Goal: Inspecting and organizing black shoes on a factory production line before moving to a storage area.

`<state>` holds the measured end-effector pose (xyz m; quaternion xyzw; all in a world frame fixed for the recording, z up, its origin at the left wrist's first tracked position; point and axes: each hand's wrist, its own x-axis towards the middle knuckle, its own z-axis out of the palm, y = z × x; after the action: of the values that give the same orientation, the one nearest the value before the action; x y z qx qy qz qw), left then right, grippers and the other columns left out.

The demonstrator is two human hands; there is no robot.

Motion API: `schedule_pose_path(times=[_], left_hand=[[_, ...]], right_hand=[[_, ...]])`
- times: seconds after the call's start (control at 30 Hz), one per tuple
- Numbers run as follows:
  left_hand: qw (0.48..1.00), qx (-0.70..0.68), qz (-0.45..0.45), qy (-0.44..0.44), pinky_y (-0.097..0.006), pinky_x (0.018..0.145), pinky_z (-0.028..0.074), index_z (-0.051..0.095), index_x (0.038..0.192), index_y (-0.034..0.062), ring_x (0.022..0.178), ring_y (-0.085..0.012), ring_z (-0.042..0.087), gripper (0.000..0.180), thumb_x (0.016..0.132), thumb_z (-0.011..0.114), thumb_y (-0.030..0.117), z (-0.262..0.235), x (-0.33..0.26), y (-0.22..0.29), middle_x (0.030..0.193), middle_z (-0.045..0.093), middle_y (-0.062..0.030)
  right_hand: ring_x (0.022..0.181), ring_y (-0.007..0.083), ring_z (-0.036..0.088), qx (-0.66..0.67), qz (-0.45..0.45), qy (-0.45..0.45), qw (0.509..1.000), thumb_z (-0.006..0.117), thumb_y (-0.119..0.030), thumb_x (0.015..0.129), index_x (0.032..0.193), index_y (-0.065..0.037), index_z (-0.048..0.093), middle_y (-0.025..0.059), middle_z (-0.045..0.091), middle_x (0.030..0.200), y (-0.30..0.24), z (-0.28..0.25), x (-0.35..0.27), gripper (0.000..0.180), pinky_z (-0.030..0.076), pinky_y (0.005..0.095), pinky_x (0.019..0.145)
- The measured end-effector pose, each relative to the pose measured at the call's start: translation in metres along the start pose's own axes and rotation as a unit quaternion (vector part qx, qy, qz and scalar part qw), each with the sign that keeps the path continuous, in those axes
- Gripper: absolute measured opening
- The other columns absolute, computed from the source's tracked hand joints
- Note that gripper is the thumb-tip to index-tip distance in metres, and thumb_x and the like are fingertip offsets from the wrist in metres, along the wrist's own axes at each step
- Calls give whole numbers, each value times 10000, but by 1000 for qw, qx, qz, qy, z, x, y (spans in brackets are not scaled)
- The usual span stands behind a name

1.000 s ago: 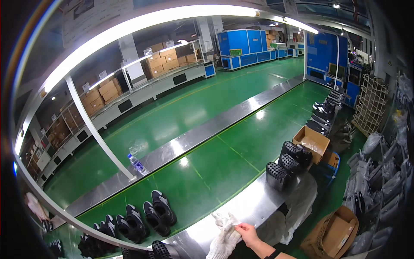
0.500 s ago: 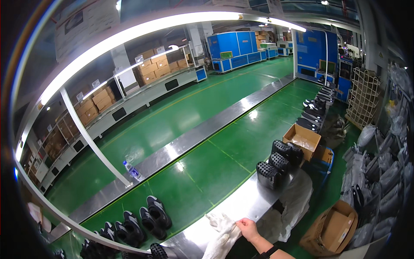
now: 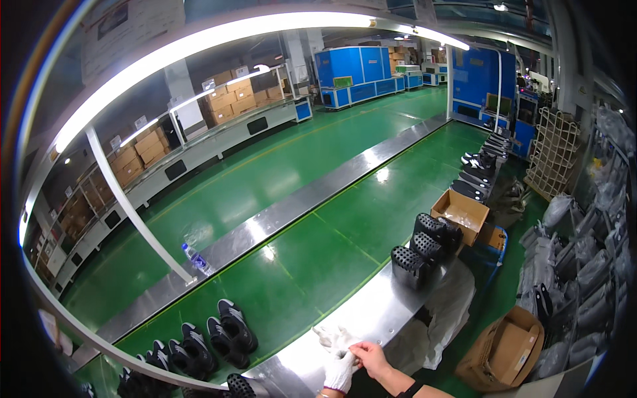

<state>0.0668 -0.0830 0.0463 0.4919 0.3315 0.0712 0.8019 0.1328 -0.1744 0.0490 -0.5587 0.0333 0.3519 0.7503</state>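
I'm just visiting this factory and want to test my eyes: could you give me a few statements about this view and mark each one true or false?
1. The left hand wears a white glove. True.
2. The right hand is gloved too. False: it is bare and pinches the glove on the left hand.
3. Dark shoes stand in pairs on the green belt. True.
4. The bottle stands upright on the steel strip. False: it lies on its side.
5. The open box sits beside black perforated moulds. True.
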Motion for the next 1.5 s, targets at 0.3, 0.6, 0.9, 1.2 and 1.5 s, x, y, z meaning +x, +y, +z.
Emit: schedule_pose_path(times=[0.3, 0.6, 0.9, 1.2, 1.5], left_hand=[[983, 34, -32, -180, -269, 870, 503, 536, 1236, -18, 1015, -147, 600, 346, 979, 558, 213, 29, 1, 25, 1147, 610, -81], [857, 307, 339, -238, -348, 990, 443, 464, 1348, -18, 1129, -253, 574, 480, 957, 593, 229, -36, -47, 36, 1215, 606, -139], [871, 337, 353, -63, -400, 1019, 423, 406, 1419, 15, 1226, -352, 531, 727, 831, 725, 300, -66, 4, 18, 1231, 590, -237], [881, 414, 67, 218, -497, 926, 456, 298, 1462, 43, 1072, -497, 546, 751, 826, 649, 233, -143, 51, -26, 1231, 488, -383], [816, 523, 204, 139, -577, 1025, 338, 435, 1416, 116, 1179, -604, 368, 636, 871, 636, 373, -144, 62, -58, 1335, 264, -480]], right_hand=[[546, 127, 560, -115, -119, 138, 977, 682, -84, 838, 821, 24, 675, 44, 613, 664, 6, -25, 58, 110, 466, 303, 451], [536, 135, 584, -175, -185, 157, 954, 642, -104, 870, 825, 5, 651, 55, 626, 694, -32, -37, 97, 118, 502, 281, 452], [535, 106, 573, -122, -26, -102, 987, 650, -156, 896, 953, -7, 647, 24, 614, 731, -16, 33, 43, 160, 519, 267, 494], [1187, 437, 466, -671, -253, 38, 695, 718, -383, 761, 1361, -112, 501, 241, 512, 1276, 70, -6, 82, 694, 411, 537, 1006], [971, 368, 629, -562, -229, -178, 775, 614, -166, 822, 1121, -39, 623, 189, 648, 1035, 163, 31, 69, 325, 487, 441, 898]])
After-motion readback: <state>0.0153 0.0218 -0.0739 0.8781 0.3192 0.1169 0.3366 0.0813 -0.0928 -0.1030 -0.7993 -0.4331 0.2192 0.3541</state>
